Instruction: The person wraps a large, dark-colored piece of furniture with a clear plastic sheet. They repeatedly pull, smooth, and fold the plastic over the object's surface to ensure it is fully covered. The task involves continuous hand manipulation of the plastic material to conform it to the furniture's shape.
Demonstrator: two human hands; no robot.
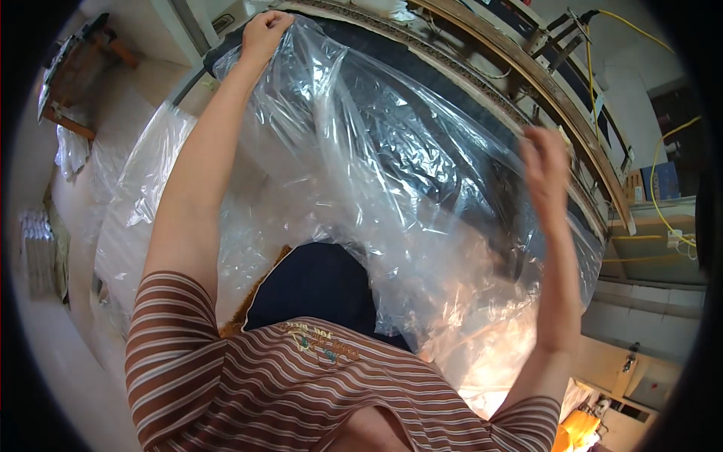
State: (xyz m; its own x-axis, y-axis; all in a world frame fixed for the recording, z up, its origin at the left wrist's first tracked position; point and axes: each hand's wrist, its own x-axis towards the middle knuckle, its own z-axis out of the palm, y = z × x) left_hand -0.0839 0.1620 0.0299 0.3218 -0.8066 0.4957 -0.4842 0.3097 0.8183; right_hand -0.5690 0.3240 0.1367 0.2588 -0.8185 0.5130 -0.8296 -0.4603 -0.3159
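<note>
A large sheet of clear plastic film (316, 128) spreads from the far edge of a black-covered work surface (392, 56) down toward my lap. It is crinkled and full of bright glints. My left hand (265, 36) is at the far left corner, fingers pinched closed on the film's upper edge. Over at the right, my right hand (547, 169) is raised above the film's far right side. Motion smears its fingers, so whether it touches or grips the film is unclear.
Beyond the black surface runs a long wooden rail (542, 98) with metal parts. A yellow cable (590, 75) hangs at the upper right. Stacked pale sheets (38, 245) stand far left, near a wooden stand (71, 124). A bright orange-yellow item (578, 429) lies lower right.
</note>
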